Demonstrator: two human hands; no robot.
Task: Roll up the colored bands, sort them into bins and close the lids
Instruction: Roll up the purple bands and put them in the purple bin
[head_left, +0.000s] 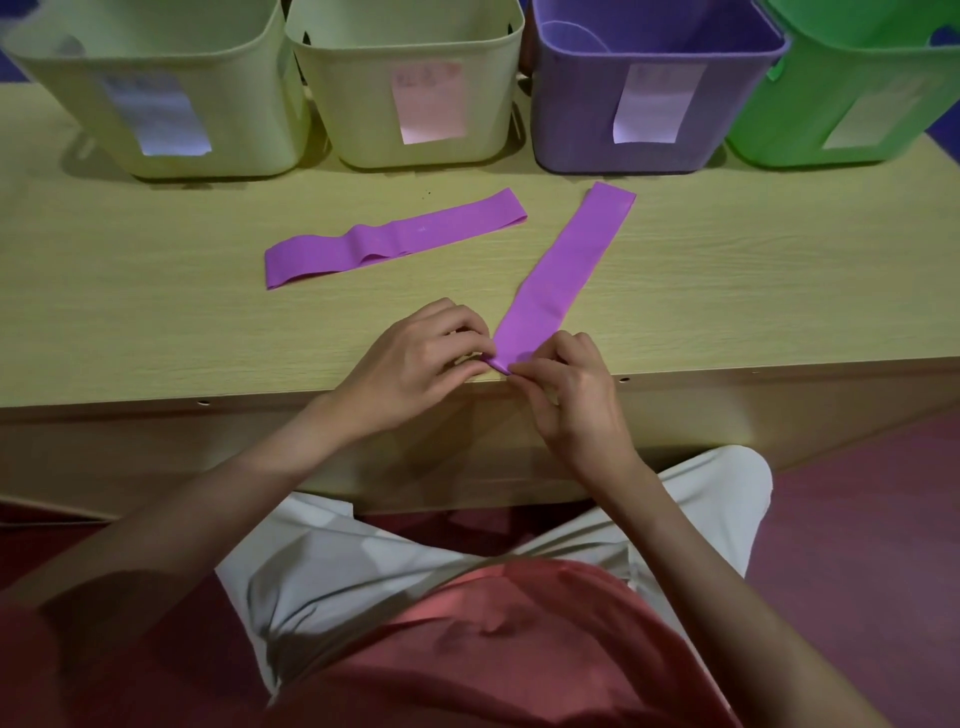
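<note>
A purple band (563, 270) lies flat on the wooden table (156, 291), running from the front edge toward the purple bin (582, 119). Its near end is curled into a small roll at the table's edge. My left hand (421, 358) and my right hand (571, 400) both pinch that rolled end, one from each side. A second purple band (395, 236) lies loose and wrinkled to the left, apart from my hands.
Four open bins stand in a row at the back: two pale yellow-green ones (244, 119) (353, 119), the purple one, and a green one (810, 119) at the right. Each carries a paper label. No lids show.
</note>
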